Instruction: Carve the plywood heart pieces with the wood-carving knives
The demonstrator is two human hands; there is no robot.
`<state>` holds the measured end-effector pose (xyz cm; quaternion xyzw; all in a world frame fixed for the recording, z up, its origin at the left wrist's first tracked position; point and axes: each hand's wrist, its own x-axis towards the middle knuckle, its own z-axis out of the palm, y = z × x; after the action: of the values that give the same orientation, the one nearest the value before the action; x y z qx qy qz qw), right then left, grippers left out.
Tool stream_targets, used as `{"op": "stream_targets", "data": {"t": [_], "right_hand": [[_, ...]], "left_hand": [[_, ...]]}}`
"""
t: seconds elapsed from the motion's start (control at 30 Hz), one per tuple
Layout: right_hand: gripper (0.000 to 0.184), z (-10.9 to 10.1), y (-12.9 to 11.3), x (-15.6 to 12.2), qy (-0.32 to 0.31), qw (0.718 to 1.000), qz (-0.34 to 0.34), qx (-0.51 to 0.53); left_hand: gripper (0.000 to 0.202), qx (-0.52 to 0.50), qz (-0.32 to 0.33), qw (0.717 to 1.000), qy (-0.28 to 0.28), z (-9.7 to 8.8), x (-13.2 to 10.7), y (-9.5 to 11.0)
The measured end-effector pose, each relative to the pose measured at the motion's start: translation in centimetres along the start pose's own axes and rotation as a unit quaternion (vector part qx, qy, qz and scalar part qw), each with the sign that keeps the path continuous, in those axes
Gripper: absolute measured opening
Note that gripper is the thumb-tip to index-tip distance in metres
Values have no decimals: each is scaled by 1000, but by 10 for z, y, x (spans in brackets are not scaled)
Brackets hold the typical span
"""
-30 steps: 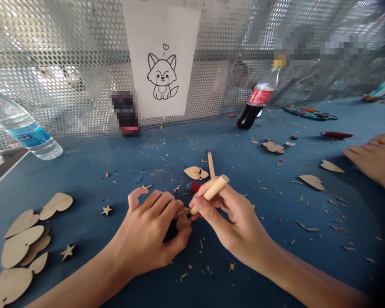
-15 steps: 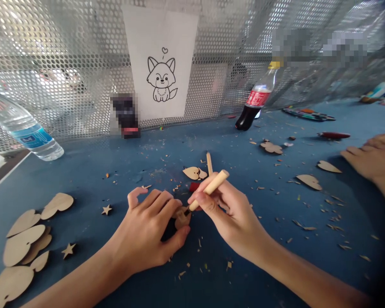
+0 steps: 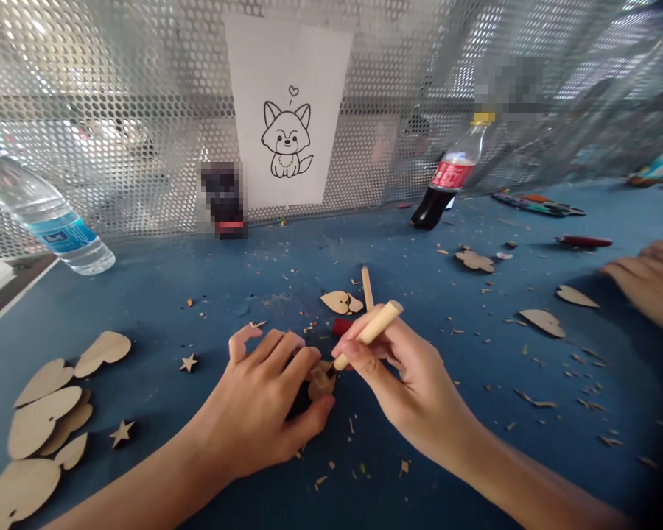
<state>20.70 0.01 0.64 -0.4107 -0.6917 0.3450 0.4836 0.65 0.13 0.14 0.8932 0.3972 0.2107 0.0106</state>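
Observation:
My left hand (image 3: 265, 394) is closed over a small wooden piece (image 3: 321, 381), pinning it to the blue table (image 3: 144, 294). My right hand (image 3: 403, 375) grips a wooden-handled carving tool (image 3: 367, 335), its tip pressed onto that piece. Most of the piece is hidden under my left fingers. Just beyond my hands lie a small wooden heart (image 3: 339, 302), a thin wooden stick (image 3: 367, 287) and a red object (image 3: 342, 326).
Wooden heart cutouts (image 3: 44, 412) and small stars (image 3: 188, 362) lie at the left. A water bottle (image 3: 44, 217) and a cola bottle (image 3: 447, 184) lean by the perforated metal wall with a fox drawing (image 3: 287, 140). Another person's hand (image 3: 649, 283) rests at the right. Wood chips litter the table.
The tool's tip has dipped onto the piece and worked slightly; my hands stay in place. The view has shifted a little, and the other person's hand has drawn back to the right.

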Motion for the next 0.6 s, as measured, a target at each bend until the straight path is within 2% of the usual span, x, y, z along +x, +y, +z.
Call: {"op": "stream_targets", "data": {"t": [0.23, 0.6], "right_hand": [[16, 0, -1, -2, -6, 1000, -3, -4], [12, 4, -5, -4, 6, 997, -54, -50]], "left_hand": [[18, -9, 0, 1000, -2, 0, 0, 0], [19, -7, -5, 1000, -16, 2, 0, 0]]}}
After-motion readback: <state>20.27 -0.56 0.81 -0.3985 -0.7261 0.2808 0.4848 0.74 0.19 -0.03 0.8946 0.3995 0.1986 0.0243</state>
